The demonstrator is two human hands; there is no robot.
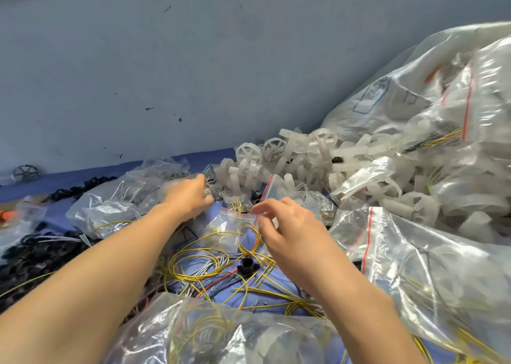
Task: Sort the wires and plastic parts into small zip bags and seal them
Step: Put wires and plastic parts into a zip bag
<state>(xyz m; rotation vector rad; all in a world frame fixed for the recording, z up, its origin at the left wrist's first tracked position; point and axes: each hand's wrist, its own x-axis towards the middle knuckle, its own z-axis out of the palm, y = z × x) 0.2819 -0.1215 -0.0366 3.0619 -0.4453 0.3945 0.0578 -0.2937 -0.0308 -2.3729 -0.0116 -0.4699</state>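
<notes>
Left hand (190,197): fingertips hidden.

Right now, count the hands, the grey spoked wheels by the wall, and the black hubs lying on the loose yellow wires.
Hands: 2, left hand and right hand
Grey spoked wheel: 1
Black hub: 1
Total: 4

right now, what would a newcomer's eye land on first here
Most likely the heap of white plastic wheels spilling across the back right, against the blue wall. Next, the tangle of yellow wires on the blue cloth in the middle. Just above it, the right hand pinches the rim of a small zip bag while the left hand reaches into the edge of the heap.
</notes>
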